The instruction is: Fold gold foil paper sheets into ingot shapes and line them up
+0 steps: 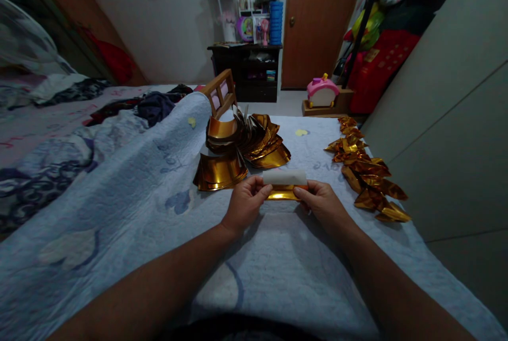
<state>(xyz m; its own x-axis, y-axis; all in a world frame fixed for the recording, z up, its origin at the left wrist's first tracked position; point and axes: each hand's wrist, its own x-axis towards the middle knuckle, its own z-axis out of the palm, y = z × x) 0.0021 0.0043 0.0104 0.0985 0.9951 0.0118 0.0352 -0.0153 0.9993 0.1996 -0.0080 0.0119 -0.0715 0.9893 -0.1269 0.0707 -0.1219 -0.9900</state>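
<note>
Between my two hands is a sheet of gold foil paper (283, 193), its near edge folded over so that a gold band shows below its white back. My left hand (246, 201) pinches the left end, thumb on top. The right end is pinched by my right hand (317, 198) in the same way. Just beyond my left hand lies a spread pile of gold foil sheets (222, 169), fanned and curling. Along the right side runs a row of folded gold paper pieces (365, 177) with pointed ends.
A pale blue quilt (170, 235) with heart shapes covers the surface under my hands. Beyond the pile stands a small wooden chair frame (222, 92). Rumpled clothes (154, 106) lie to the left. A pink toy (322, 91) and a dark cabinet (246, 71) are at the back.
</note>
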